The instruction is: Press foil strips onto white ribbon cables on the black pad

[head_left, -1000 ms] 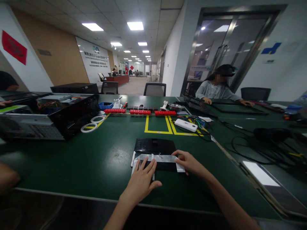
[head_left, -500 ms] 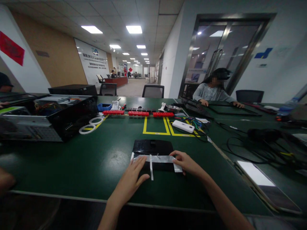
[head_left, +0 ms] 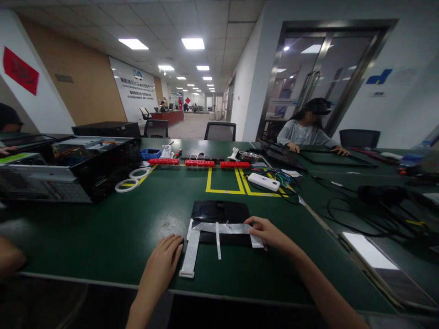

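Slides left hand point(head_left: 162, 260) off ribbon point(head_left: 205, 227) onto surface point(head_left: 120, 237), empty, loosely flat; lightly pinches ribbon's right end, across black panel point(head_left: 219, 211), with right hand point(head_left: 265, 232). Likely light, floppy, crease-prone: take by connector point(head_left: 187, 274).

Black panel point(head_left: 219, 210) crossed by a silver-grey and white ribbon point(head_left: 233, 228) on a deep green tabletop point(head_left: 103, 246).
Fine lengthwise lines stripe the ribbon's white left end; beyond it, yellow tape point(head_left: 224, 191) rectangles, red blocks point(head_left: 200, 162), white rings point(head_left: 126, 190) and a blue tray point(head_left: 151, 154).
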